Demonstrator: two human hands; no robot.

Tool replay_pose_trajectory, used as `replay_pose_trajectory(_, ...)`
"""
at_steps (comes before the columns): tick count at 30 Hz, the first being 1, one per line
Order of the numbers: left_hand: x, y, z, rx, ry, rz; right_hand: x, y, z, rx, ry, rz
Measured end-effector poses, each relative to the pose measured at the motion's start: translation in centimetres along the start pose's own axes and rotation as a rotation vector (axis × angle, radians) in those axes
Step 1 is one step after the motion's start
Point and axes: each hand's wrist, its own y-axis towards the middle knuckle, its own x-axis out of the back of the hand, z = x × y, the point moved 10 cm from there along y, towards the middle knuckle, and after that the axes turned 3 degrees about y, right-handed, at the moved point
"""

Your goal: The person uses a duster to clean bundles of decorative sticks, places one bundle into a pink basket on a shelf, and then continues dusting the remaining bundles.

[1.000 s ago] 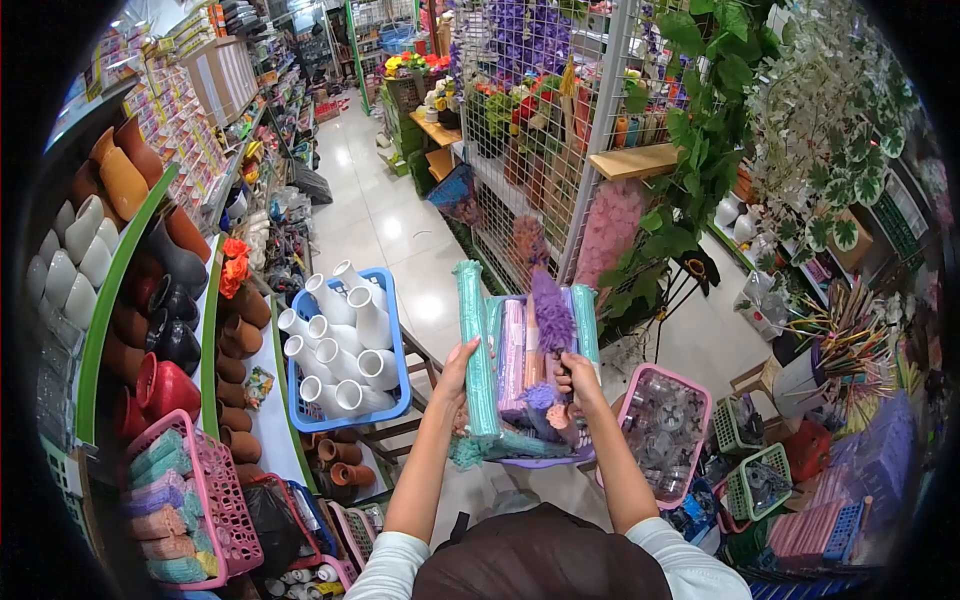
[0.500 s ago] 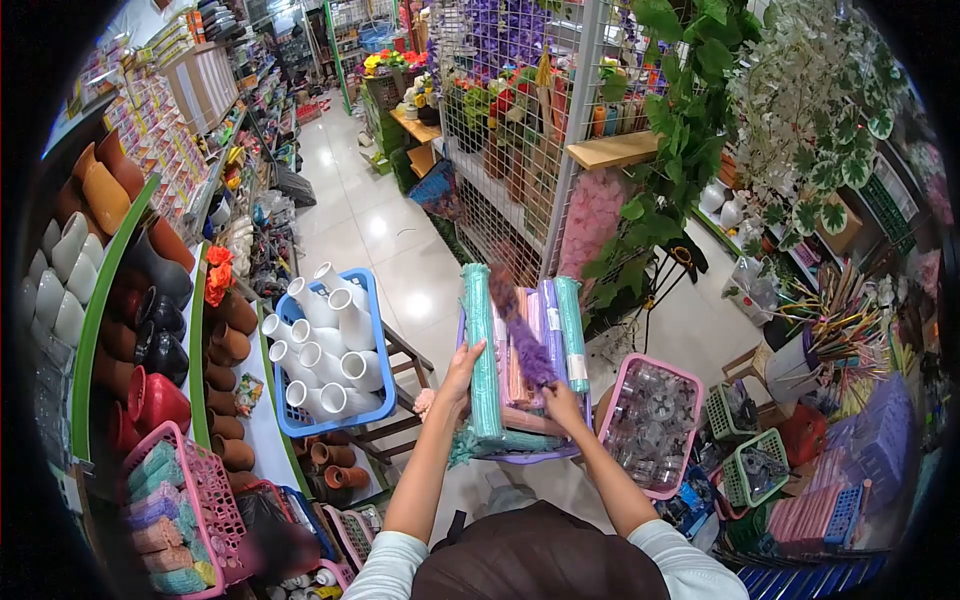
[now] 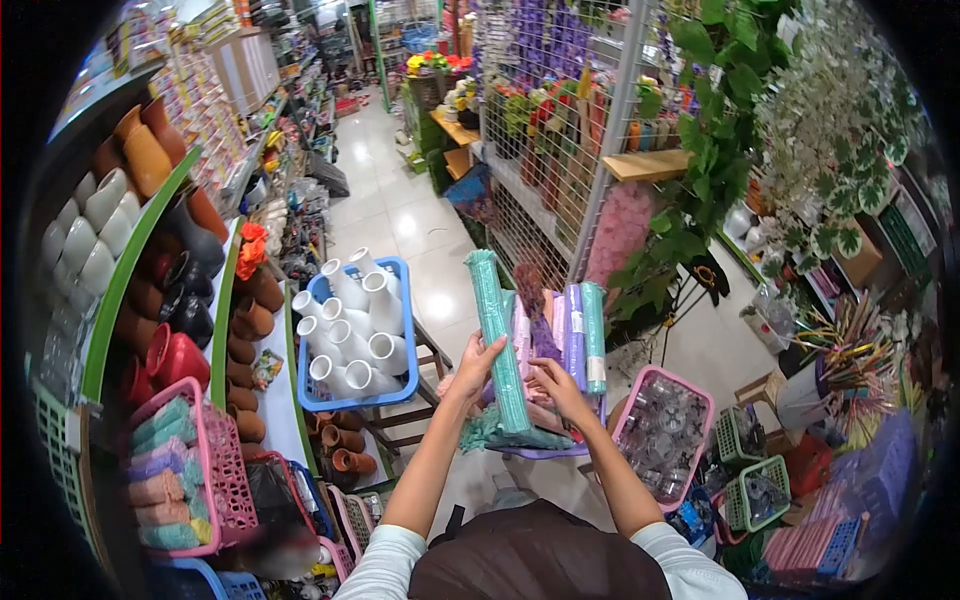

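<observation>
My left hand (image 3: 477, 366) is wrapped round a long teal plastic-wrapped bundle (image 3: 499, 345), which stands nearly upright at the left of a purple basket (image 3: 545, 452). My right hand (image 3: 556, 388) is beside it over the basket, fingers bent; I cannot make out anything between them. Pink, peach and purple bundles (image 3: 574, 335) and another teal bundle (image 3: 594, 350) lie in the basket. A dark brownish-purple fuzzy piece (image 3: 540, 315) rests among them, just beyond my right hand. Loose teal material (image 3: 484, 430) shows at the basket's near left edge.
On the left, a blue basket (image 3: 408, 330) holds several white vases, near shelves of clay pots (image 3: 252, 320). A pink basket (image 3: 702, 440) of clear items is at the right. A wire rack (image 3: 535, 170) stands ahead; a pink basket (image 3: 215, 470) sits lower left.
My left hand has tilted the teal bundle and shifted it slightly right. My right hand has moved up and let go of the fuzzy purple piece. The whole view has shifted.
</observation>
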Motion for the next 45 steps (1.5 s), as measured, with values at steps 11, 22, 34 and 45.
replay_pose_trajectory(11, 9.2, -11.6, -12.2, -0.425, 0.035, -0.372, -16.3, -1.9, 4.9, 0.164, 0.091, 0.475)
replay_pose_trajectory(22, 16.5, -31.3, -21.0, -0.726, 0.258, -0.685, -31.1, -5.6, 10.2, 0.335, 0.109, 0.718)
replay_pose_trajectory(34, 15.8, -47.4, -29.2, -0.738, 0.81, -1.143, -48.3, -6.1, 22.0, 0.516, 0.008, 0.991)
replay_pose_trajectory(45, 19.9, -48.1, -27.0, -0.026, 1.986, -1.524, -64.6, -6.1, 25.7, 0.989, -0.279, 0.914)
